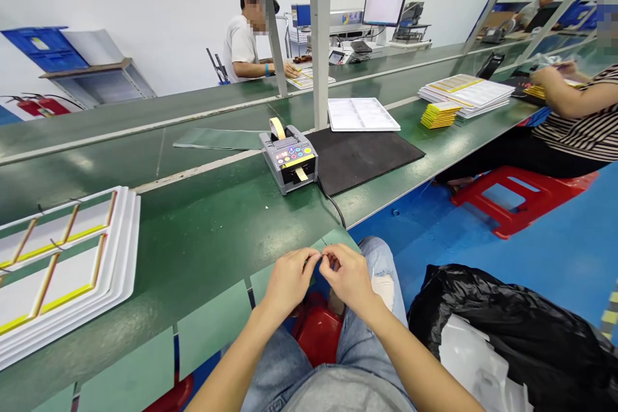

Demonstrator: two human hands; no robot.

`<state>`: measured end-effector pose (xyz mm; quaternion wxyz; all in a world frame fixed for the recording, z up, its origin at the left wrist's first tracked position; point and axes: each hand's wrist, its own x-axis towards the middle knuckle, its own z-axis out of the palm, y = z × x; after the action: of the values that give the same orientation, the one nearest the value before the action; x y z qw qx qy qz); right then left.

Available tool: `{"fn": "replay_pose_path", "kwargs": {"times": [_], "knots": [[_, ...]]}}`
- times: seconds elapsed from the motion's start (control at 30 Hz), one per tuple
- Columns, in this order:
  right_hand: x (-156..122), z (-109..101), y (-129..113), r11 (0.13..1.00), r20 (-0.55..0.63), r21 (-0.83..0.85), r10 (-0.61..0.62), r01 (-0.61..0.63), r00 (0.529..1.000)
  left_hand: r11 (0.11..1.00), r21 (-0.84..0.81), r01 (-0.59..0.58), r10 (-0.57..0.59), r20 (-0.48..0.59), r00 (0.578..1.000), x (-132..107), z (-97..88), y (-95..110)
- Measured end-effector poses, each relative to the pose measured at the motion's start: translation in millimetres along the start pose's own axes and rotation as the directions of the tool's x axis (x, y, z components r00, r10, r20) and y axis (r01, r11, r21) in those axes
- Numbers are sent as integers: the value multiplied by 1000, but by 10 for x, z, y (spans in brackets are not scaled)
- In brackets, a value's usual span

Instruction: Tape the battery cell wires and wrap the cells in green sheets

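Two bare forearms rising from the bottom edge of the view, elbows out and wrists bent inward, with the left hand [290, 283] and the right hand [350, 278] meeting over the near edge of a long green laminate surface [207, 251], just above a lap in pale ripped denim jeans [376, 264]. Grip: fingers of both hands curled toward each other, fingertips [309, 257] close together around a tiny dark item [320, 261], too small and too hidden to identify; no telling whether clamped on it.

To the left, a stretch of green surface, then a stack of white trays with yellow-edged compartments [62, 270], well apart from the left hand. Straight ahead and well apart from both hands, a grey electronic tape dispenser [288, 159] beside a black rubber mat [362, 158], with a white compartment tray [362, 114] past the mat. To the right, the surface edge dropping away to a blue floor [483, 232], and a black plastic bag [502, 328] near the right forearm. Under the hands, a red plastic stool [316, 328]. Farther right, a co-worker in a striped top [574, 135] on another red plastic stool [512, 196].
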<state>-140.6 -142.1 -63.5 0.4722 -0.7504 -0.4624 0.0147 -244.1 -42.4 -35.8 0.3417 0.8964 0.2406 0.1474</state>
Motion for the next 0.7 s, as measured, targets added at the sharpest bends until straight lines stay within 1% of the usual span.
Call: {"fn": "replay_pose_path", "kwargs": {"times": [0.07,0.17,0.27,0.53,0.7], "knots": [[6,-7,-1,1000,-3,20,10,-10,1000,1000,22,-7,7,-7,1000,-16,1,1],[10,-52,-13,997,40,77,3,-6,999,999,43,-2,3,-20,1000,-19,-11,-10],[9,-84,-27,994,67,112,-1,-7,998,998,60,-17,18,-10,1000,-6,-6,-32],[-23,-33,3,995,20,99,31,-33,999,993,108,-48,47,8,999,-44,53,-49],[-24,-81,-18,989,80,147,13,-25,997,992,116,-49,49,5,999,-26,26,-61]]}}
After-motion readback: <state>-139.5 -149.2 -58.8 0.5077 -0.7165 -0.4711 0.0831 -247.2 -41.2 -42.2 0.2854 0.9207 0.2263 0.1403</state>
